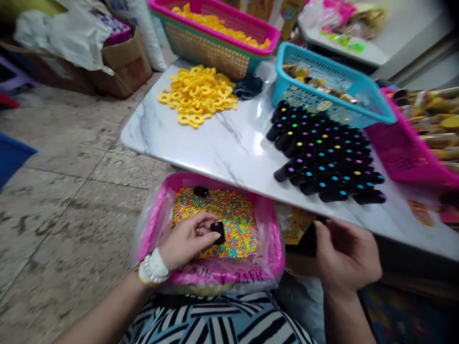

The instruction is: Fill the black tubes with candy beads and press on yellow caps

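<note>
A pink tub (272,224) lined with clear plastic rests on my lap, filled with small multicoloured beads (233,215). My left hand (186,239), with a white watch on the wrist, is over the beads and grips a small black tube (218,231). Another black tube (201,192) lies on the beads at the far side. My right hand (344,258) is at the table's near edge, fingers curled around a dark object (310,239) that I cannot make out. A stack of black tubes with coloured ends (322,157) lies on the marble table (222,143).
A pile of yellow rings (197,95) lies on the table's far left. Behind stand a pink-rimmed basket (215,43) of yellow parts, a blue basket (333,86) and a pink basket (409,148) at right. Cardboard boxes (122,62) sit on the tiled floor at left.
</note>
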